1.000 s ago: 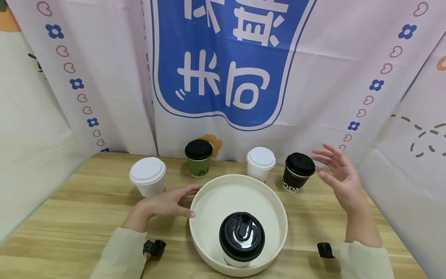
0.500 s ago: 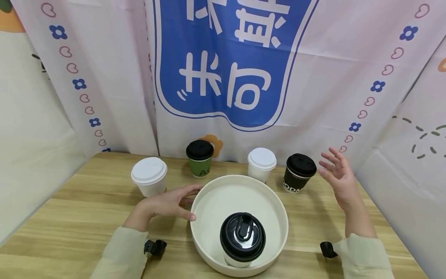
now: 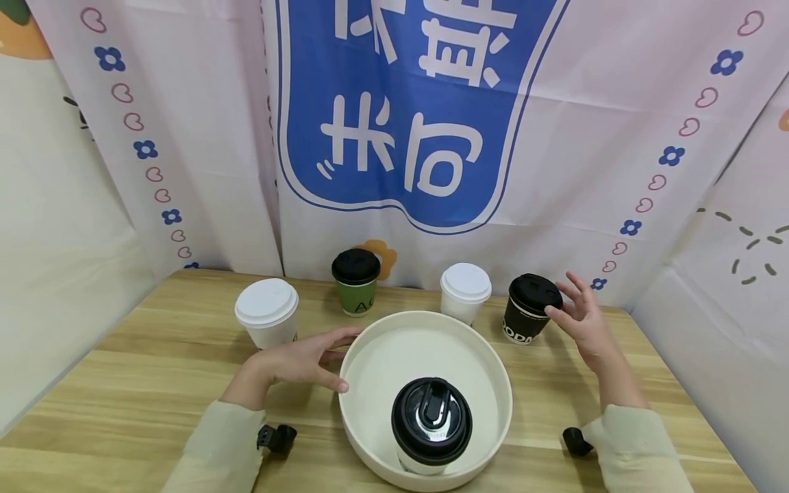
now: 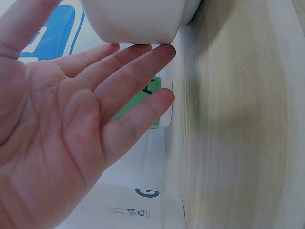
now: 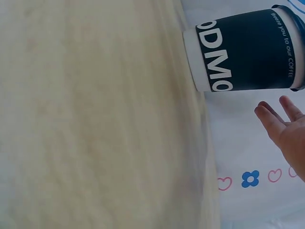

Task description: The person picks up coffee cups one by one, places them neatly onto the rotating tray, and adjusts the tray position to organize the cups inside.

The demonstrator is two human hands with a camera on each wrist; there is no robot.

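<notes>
A wooden table (image 3: 123, 383) stands against a hanging cloth backdrop (image 3: 555, 137) printed with a blue panel, flowers and hearts. On it, a round cream tray (image 3: 502, 383) holds one black-lidded cup (image 3: 431, 424), whose body is mostly hidden below its lid.

The left hand (image 3: 298, 359) lies flat with fingers straight and slightly spread, fingertips (image 4: 164, 50) at the tray's outer wall; contact looks likely but is not certain. Just beyond it stands a large white cup (image 3: 267, 322), cut off in the left wrist view. Further beyond is a green cup (image 3: 355, 281), partly hidden behind the fingers in that view.

The right hand (image 3: 582, 318) is raised, fingers spread and holding nothing. The black cup (image 3: 531, 308) stands just to its left; whether they touch cannot be determined. Only the fingertips (image 5: 274, 121) show in the right wrist view. A small white cup (image 3: 465, 291) stands left of the black cup.
</notes>
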